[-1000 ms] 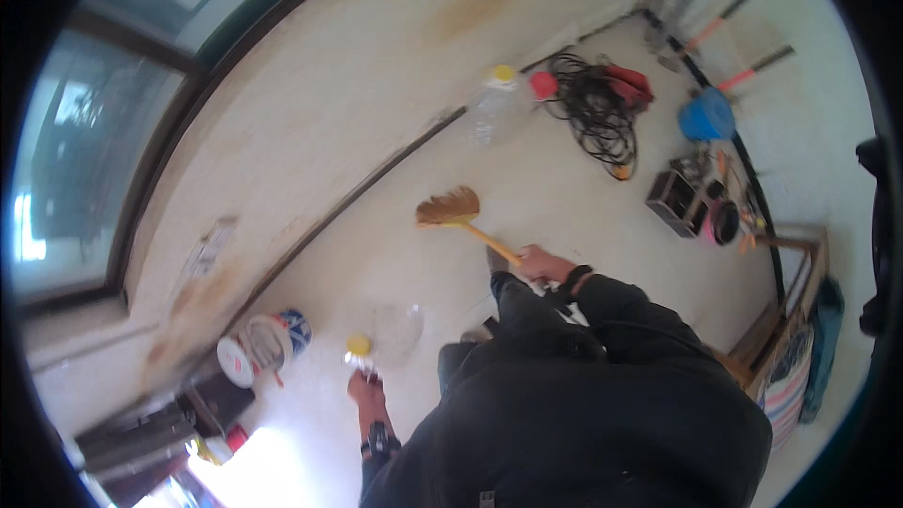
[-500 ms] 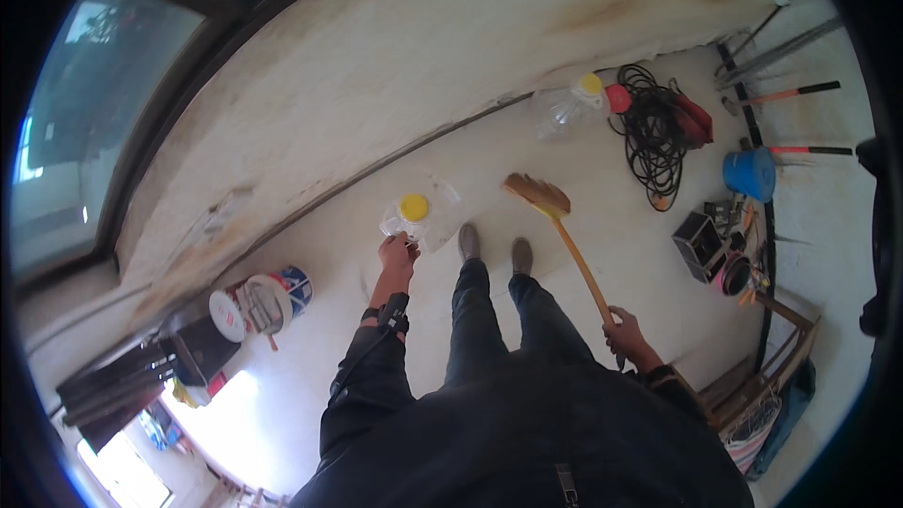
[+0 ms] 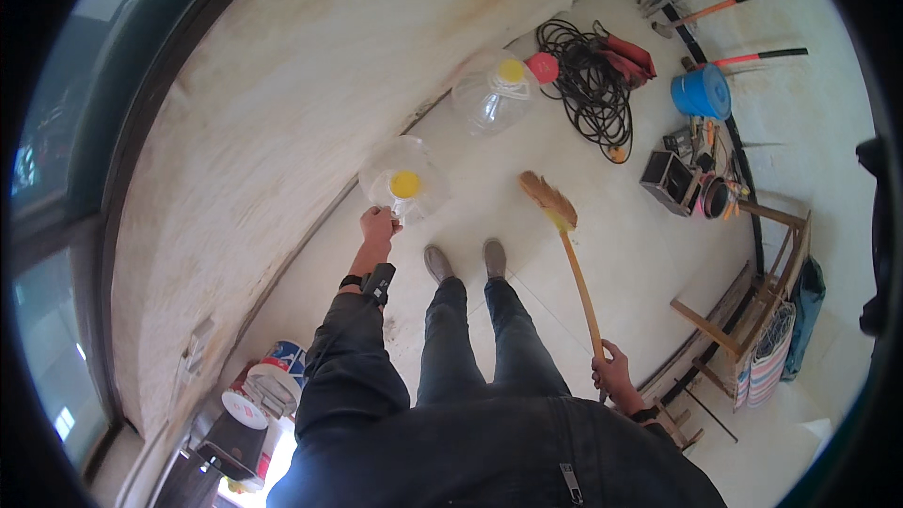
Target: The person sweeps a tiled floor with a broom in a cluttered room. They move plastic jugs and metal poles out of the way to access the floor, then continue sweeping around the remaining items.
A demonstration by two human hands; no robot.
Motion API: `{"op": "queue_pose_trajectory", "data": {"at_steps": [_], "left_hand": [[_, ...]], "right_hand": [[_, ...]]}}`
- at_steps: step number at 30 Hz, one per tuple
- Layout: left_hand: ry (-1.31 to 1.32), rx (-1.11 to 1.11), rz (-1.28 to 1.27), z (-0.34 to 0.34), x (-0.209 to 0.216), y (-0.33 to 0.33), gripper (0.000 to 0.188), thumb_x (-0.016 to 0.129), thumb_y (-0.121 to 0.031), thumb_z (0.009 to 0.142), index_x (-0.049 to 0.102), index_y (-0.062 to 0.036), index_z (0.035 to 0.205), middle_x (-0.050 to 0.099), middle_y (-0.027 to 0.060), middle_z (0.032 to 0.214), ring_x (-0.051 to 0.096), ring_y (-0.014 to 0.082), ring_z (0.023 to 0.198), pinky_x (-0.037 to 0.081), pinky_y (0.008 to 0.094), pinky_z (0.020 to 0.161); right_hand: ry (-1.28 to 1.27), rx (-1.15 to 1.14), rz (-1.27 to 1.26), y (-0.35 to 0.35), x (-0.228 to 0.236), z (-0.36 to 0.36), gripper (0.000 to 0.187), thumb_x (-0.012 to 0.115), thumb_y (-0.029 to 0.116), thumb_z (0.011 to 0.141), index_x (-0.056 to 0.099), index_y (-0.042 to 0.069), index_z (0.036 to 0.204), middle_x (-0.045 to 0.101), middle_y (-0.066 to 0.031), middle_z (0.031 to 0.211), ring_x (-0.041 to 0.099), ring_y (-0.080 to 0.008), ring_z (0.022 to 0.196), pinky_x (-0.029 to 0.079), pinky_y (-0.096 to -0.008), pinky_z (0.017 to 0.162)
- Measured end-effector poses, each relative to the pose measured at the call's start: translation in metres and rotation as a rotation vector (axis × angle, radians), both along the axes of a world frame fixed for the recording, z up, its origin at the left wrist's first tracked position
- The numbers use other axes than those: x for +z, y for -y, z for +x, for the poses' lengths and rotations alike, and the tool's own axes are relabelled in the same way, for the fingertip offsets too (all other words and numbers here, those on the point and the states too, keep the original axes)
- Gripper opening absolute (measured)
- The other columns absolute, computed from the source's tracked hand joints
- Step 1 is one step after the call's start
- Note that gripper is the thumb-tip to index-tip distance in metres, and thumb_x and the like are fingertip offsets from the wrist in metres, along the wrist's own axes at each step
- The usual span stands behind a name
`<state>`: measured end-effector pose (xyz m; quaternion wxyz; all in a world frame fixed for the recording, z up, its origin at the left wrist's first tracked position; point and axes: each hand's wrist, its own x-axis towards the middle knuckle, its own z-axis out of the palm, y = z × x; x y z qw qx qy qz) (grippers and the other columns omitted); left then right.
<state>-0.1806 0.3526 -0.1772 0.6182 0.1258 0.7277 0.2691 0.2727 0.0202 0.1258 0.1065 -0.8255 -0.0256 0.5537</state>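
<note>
A large clear plastic jug (image 3: 428, 199) with a yellow cap is in front of me, close to the wall. My left hand (image 3: 379, 224) is closed on the jug by its neck, just below the cap. To the right, my right hand (image 3: 613, 372) grips the wooden handle of a broom (image 3: 578, 282). Its tan bristle head (image 3: 547, 198) points away from me over the floor, to the right of my shoes. Whether the bristles touch the floor I cannot tell.
A second clear jug (image 3: 489, 105) with a yellow cap stands along the wall, beside a coil of black hose (image 3: 588, 94). At the right are a blue bucket (image 3: 701, 92), hammers, a dark metal box (image 3: 670, 181) and a wooden frame (image 3: 781, 268). Paint buckets (image 3: 273, 384) stand lower left.
The view has turned and shifted, so the hose, bucket and second jug sit further left and higher. My left hand has brought its jug nearer the wall and the second jug. Both grips stay.
</note>
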Motion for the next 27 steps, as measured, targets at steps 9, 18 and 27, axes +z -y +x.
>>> {"op": "queue_pose_trajectory", "data": {"at_steps": [9,18,27], "left_hand": [[-0.011,0.08,0.013,0.027,-0.049,-0.037,0.008,0.056,-0.008,0.092,0.055,-0.0009,0.09,0.06,0.0116,0.078,0.061,0.0206,0.057,0.06,0.0381,0.054],[-0.083,0.23,-0.047,0.009,-0.023,-0.017,0.023,0.054,-0.004,0.088,0.051,-0.0013,0.111,0.059,0.0158,0.099,0.06,0.0262,0.069,0.056,0.0396,0.06],[-0.205,0.177,-0.144,0.078,0.122,-0.005,0.027,0.062,-0.028,0.092,0.061,-0.0076,0.11,0.067,0.0125,0.094,0.067,0.0327,0.08,0.054,0.0492,0.067]], "right_hand": [[-0.067,-0.049,0.088,-0.044,-0.013,0.001,0.061,0.063,0.006,0.089,0.042,0.005,0.147,0.059,-0.0052,0.073,0.053,-0.0116,0.051,0.044,-0.0285,0.041],[-0.066,-0.144,0.104,-0.066,0.016,0.069,0.058,0.064,0.006,0.089,0.044,0.004,0.145,0.06,-0.0071,0.076,0.054,-0.0121,0.052,0.045,-0.0289,0.042],[-0.13,-0.365,0.182,-0.107,0.016,0.238,0.056,0.062,0.004,0.09,0.043,0.004,0.143,0.057,-0.0054,0.073,0.054,-0.0138,0.055,0.044,-0.0302,0.044]]}}
